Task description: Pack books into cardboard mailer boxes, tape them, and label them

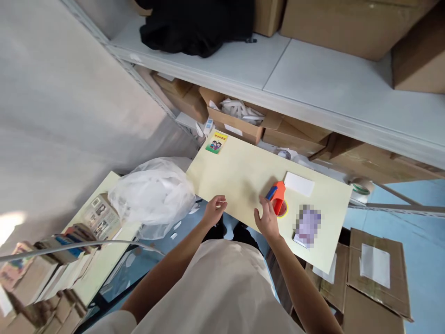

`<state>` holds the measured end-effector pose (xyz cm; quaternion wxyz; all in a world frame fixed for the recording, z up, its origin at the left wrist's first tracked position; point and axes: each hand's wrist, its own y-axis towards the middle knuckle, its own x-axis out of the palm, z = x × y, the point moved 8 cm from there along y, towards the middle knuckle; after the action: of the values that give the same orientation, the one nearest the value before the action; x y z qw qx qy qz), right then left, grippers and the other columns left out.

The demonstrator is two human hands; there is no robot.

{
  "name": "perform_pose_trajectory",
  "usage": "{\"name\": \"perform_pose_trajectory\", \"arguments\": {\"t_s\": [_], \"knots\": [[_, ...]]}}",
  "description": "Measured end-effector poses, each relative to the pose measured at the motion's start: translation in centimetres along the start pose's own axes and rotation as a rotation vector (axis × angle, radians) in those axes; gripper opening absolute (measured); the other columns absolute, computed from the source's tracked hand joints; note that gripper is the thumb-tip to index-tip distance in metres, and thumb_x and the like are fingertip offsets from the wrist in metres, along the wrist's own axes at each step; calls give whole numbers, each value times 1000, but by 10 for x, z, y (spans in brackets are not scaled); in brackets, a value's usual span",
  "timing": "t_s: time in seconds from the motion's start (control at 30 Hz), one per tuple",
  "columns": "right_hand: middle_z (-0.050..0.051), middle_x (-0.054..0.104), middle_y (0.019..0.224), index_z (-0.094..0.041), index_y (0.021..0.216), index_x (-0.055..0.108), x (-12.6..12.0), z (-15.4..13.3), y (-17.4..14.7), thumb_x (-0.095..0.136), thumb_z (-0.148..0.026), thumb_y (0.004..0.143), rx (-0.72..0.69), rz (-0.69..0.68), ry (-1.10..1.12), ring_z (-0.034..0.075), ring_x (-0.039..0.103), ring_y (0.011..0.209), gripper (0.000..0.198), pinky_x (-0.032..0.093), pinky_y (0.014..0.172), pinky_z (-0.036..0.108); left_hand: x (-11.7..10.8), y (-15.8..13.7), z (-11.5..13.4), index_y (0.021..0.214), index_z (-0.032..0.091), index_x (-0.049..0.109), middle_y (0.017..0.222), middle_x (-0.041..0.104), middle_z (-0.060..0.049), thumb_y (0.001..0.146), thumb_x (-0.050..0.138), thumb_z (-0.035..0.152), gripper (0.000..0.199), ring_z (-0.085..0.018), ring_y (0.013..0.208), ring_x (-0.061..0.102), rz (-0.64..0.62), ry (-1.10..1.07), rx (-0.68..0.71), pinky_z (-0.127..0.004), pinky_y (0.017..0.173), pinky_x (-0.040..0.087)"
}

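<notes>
My left hand is over the near edge of the pale yellow table, its fingers loosely bent and apart, with nothing seen in them. My right hand has its thumb and fingers spread. Its fingertips are beside an orange and blue tape dispenser with a red roll; whether they touch it I cannot tell. Just beyond the dispenser lies a white pad or small box. To the right is a blurred-out purple rectangular item. A small yellow and green booklet lies at the far left corner.
A filled white plastic bag stands left of the table, near stacked books. Behind it, shelving bears cartons and a black cloth item. An open carton holds white pieces. More cartons stand at lower right.
</notes>
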<state>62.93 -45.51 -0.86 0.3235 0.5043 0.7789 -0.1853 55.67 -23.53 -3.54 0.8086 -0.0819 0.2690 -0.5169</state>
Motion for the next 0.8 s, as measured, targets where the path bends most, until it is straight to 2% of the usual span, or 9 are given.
{"name": "perform_pose_trajectory", "arguments": {"t_s": [0.1, 0.2, 0.3, 0.4, 0.6, 0.8], "knots": [[13, 61, 111, -19, 128, 43, 25, -24, 9, 38, -23, 87, -39, -138, 31, 23, 65, 89, 42, 55, 75, 41, -25, -15, -11, 96, 19, 61, 96, 67, -8, 74, 61, 34, 26, -19, 84, 65, 51, -14, 4, -31, 70, 52], [9, 66, 105, -19, 122, 50, 51, -51, 11, 38, -22, 86, -94, -255, -21, 20, 66, 83, 37, 54, 74, 36, -53, -29, -18, 97, 18, 61, 95, 68, -8, 77, 57, 34, 26, -19, 85, 64, 90, -17, 3, -33, 72, 51], [7, 69, 100, -20, 114, 57, 79, -85, 11, 39, -23, 86, -163, -337, -63, 17, 67, 79, 33, 52, 75, 33, -93, -43, -24, 97, 16, 61, 93, 68, -8, 79, 54, 33, 26, -19, 83, 63, 153, -57, 20, -33, 72, 51], [5, 70, 95, -20, 110, 59, 104, -125, 12, 39, -27, 87, -208, -348, -58, 16, 66, 76, 31, 51, 74, 30, -140, -62, -38, 98, 16, 61, 89, 68, -8, 79, 54, 34, 27, -18, 80, 63, 230, -135, 49, -32, 71, 51], [4, 69, 76, -17, 107, 62, 168, -220, 12, 41, -37, 86, -253, -370, -37, 16, 62, 61, 35, 48, 63, 28, -230, -111, -93, 98, 16, 61, 88, 66, -7, 77, 59, 38, 30, -16, 76, 61, 404, -295, 64, -29, 68, 50], [3, 68, 76, -18, 108, 61, 236, -308, -8, 41, -40, 88, -470, -554, -40, 15, 59, 57, 36, 45, 61, 28, -284, -152, -153, 95, 15, 61, 87, 66, -7, 76, 59, 39, 31, -15, 74, 61, 593, -384, -33, -30, 67, 50]]}}
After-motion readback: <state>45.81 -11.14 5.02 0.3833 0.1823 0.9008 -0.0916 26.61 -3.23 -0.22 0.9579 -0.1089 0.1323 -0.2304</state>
